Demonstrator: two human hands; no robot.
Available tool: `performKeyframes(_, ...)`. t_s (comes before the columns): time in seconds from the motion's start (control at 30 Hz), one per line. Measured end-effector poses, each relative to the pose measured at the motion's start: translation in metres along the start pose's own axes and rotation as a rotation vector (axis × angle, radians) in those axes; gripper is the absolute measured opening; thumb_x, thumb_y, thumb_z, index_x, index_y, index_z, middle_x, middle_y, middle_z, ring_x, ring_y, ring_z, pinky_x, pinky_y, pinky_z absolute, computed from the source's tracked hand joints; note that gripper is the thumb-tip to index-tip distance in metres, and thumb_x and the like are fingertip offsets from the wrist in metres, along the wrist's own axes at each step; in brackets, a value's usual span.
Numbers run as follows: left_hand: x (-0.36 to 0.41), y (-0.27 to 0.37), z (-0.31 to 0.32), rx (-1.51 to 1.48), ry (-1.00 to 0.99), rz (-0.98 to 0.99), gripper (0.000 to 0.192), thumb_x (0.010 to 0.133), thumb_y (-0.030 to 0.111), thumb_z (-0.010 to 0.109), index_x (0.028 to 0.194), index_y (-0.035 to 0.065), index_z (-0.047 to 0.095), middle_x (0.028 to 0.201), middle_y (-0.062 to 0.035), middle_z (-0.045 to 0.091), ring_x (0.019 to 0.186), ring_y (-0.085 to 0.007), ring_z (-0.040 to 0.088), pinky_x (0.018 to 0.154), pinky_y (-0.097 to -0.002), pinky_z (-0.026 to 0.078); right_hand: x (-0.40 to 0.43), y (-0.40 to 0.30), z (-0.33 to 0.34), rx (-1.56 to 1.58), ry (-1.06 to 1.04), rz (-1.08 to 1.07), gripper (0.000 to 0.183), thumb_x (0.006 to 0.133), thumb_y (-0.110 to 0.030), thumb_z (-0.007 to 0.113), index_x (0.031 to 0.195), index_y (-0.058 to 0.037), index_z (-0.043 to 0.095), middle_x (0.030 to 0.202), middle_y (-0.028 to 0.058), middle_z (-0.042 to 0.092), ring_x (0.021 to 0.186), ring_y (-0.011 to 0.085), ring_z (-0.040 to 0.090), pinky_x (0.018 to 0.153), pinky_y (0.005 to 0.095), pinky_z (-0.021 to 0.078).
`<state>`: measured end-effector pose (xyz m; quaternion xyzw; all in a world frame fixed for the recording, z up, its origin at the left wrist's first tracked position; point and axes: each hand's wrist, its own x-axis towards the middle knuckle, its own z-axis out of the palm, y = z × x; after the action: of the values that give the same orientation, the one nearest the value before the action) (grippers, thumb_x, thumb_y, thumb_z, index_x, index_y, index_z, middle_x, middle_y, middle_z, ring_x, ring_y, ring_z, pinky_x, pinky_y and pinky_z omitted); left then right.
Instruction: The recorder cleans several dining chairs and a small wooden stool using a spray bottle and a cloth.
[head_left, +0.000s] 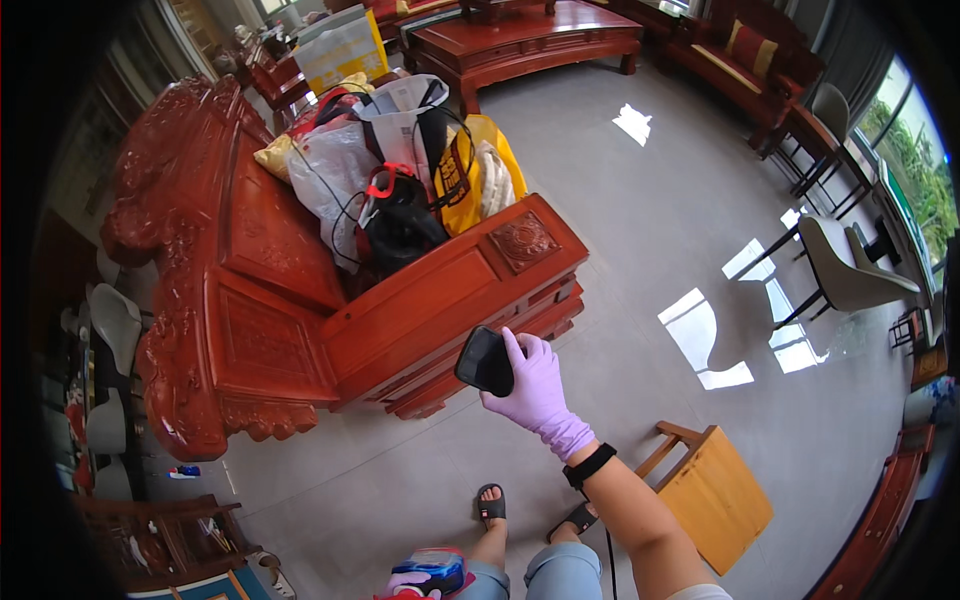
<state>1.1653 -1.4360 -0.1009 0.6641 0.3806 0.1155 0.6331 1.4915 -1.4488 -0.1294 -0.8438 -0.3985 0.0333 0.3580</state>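
Note:
In a pale purple glove, my right hand (534, 386) grips a black smartphone (484, 361) by its edge, with the dark face turned up. It is held out in front of the near end of a carved red-brown wooden sofa (420, 307). Low at the picture's bottom edge, my left hand (409, 580), gloved too, is partly cut off. It holds a bottle of blue liquid with red parts (444, 571) against my thigh. Piled on the sofa seat are a clear plastic bag (330, 180), a white bag (401, 112), a yellow bag (459, 180) and a black item (405, 232).
A yellow-brown wooden stool (716, 499) stands close to my right. A low red-brown table (525, 37) is farther off, with a grey chair (851, 266) by the window. A wooden rack (165, 536) stands at lower left. Grey tiles (600, 292) cover the floor.

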Motion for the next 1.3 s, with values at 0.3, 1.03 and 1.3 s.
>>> performKeyframes(0.3, -0.093, -0.039, -0.080, -0.027, 0.556, -0.223, 0.030, 0.065, -0.004, 0.064, 0.088, 0.0059, 0.049, 0.087, -0.0096, 0.057, 0.072, -0.0199, 0.062, 0.065, -0.0307, 0.050, 0.113, -0.036, 0.076, -0.401, -0.303, -0.189, 0.080, 0.053, -0.037, 0.070, 0.122, -0.0061, 0.043, 0.106, 0.0134, 0.047, 0.100, 0.0290, 0.043, 0.082, 0.0387, 0.0363)
performKeyframes(1.03, -0.045, -0.004, 0.040, 0.007, 0.350, -0.310, 0.031, 0.074, 0.006, 0.056, 0.102, 0.0084, 0.043, 0.104, -0.0073, 0.046, 0.100, -0.0193, 0.045, 0.091, -0.0336, 0.037, -0.480, 0.257, 0.013, 1.448, 1.444, 1.787, 0.093, 0.068, -0.073, 0.045, 0.131, -0.0075, 0.023, 0.124, 0.0088, 0.045, 0.115, 0.0243, 0.039, 0.098, 0.0394, 0.0291)
performKeyframes(1.3, -0.064, -0.002, 0.085, 0.042, 0.339, -0.324, 0.031, 0.073, 0.005, 0.056, 0.101, 0.0084, 0.043, 0.104, -0.0071, 0.046, 0.099, -0.0197, 0.045, 0.091, -0.0329, 0.037, -0.450, 0.258, -0.025, 1.573, 1.901, 1.225, 0.061, 0.072, -0.057, 0.055, 0.115, -0.0133, 0.050, 0.117, 0.0027, 0.050, 0.104, 0.0241, 0.047, 0.085, 0.0468, 0.0410)
